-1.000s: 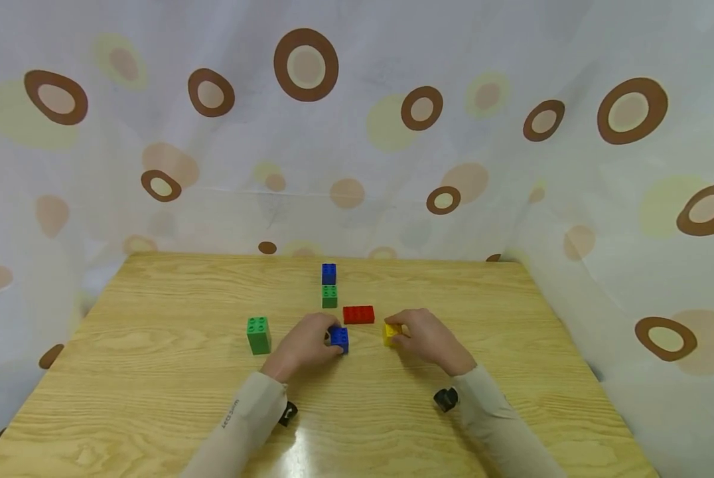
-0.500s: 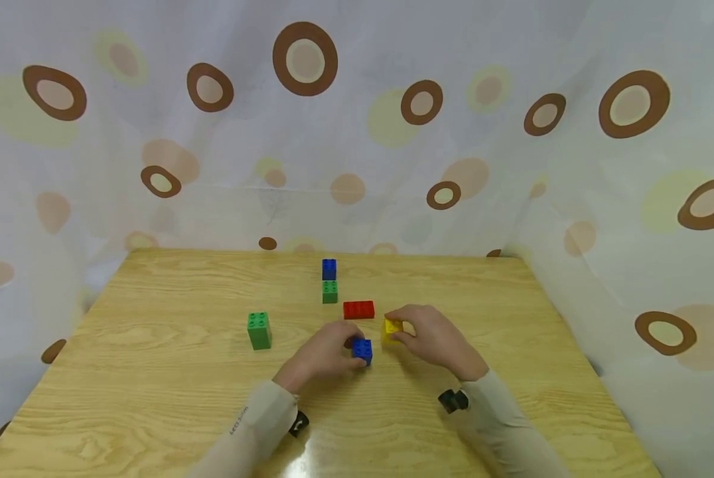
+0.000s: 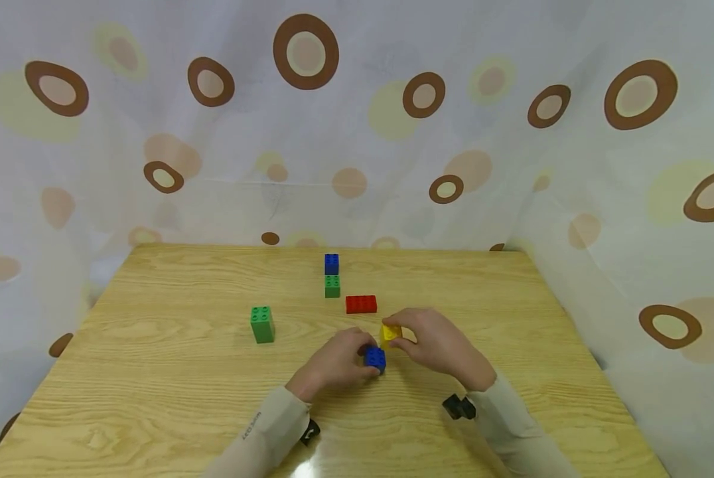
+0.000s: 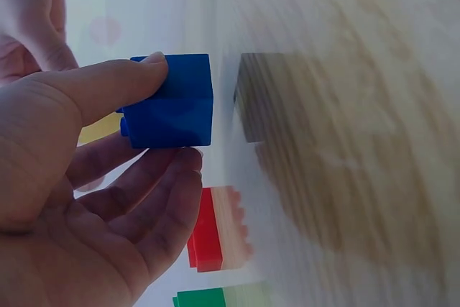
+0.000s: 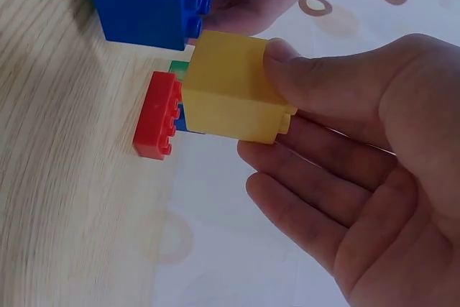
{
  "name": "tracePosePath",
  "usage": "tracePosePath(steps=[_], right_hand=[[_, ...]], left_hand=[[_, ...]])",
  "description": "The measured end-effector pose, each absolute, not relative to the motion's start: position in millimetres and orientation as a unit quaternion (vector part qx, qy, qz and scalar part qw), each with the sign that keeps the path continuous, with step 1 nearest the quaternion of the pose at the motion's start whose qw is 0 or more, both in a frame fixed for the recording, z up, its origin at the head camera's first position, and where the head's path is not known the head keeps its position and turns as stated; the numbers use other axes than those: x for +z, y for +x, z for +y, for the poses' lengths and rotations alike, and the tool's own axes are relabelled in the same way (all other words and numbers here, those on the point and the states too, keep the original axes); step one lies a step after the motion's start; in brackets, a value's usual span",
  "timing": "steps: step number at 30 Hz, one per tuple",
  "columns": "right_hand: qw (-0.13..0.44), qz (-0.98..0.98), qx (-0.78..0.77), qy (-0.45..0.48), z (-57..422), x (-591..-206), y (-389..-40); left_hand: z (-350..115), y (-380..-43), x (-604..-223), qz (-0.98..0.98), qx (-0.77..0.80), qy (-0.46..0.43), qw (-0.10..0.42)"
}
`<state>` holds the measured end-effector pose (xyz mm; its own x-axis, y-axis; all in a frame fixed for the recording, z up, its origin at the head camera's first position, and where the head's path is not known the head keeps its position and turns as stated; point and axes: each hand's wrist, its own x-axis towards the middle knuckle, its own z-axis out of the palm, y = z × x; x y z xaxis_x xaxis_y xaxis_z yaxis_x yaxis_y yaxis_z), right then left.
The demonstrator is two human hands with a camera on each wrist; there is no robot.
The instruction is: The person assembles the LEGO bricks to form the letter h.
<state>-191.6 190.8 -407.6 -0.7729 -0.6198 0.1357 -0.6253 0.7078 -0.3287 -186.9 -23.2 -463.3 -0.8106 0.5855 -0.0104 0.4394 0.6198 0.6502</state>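
My left hand (image 3: pixel 340 362) pinches a blue toy brick (image 3: pixel 375 360) between thumb and fingers, studs upward. In the left wrist view that blue brick (image 4: pixel 180 109) hangs just off the tabletop, above its reflection. To the right, my right hand (image 3: pixel 440 340) pinches a yellow toy brick (image 3: pixel 389 334), which is also raised in the right wrist view, thumb on one side and fingers on the other. The yellow brick (image 5: pixel 230 88) and the blue one are close together; whether they touch I cannot tell. Part of the yellow brick hides behind my fingers.
A red brick (image 3: pixel 361 305) lies just beyond the hands on the wooden table (image 3: pixel 172 392). Behind it are a green brick (image 3: pixel 332 287) and another blue brick (image 3: pixel 331 263) in line. A taller green block (image 3: pixel 263 324) stands on the left. Patterned cloth (image 3: pixel 351 133) borders the table.
My left hand has carried the blue brick to the right and nearer to me, up close to the yellow brick. The right hand has barely moved and keeps its hold.
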Motion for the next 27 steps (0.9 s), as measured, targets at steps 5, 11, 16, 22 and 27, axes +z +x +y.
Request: tracePosePath(steps=[5,11,16,22,27], right_hand=[[0.007,-0.924,0.178,0.339,190,-405,-187],[0.001,-0.921,0.178,0.346,189,-403,-183],[0.001,-0.919,0.175,0.353,188,-402,-181],[-0.003,-0.915,0.171,0.365,184,-400,-179],[-0.006,-0.912,0.174,0.373,181,-400,-176]], left_hand=[[-20,-186,-466,0.897,0.317,0.287,0.109],[-18,-187,-469,0.896,0.32,0.283,0.119],[-16,-189,-472,0.894,0.327,0.282,0.115],[-16,-188,-475,0.887,0.357,0.264,0.124],[-16,-188,-475,0.878,0.382,0.256,0.134]])
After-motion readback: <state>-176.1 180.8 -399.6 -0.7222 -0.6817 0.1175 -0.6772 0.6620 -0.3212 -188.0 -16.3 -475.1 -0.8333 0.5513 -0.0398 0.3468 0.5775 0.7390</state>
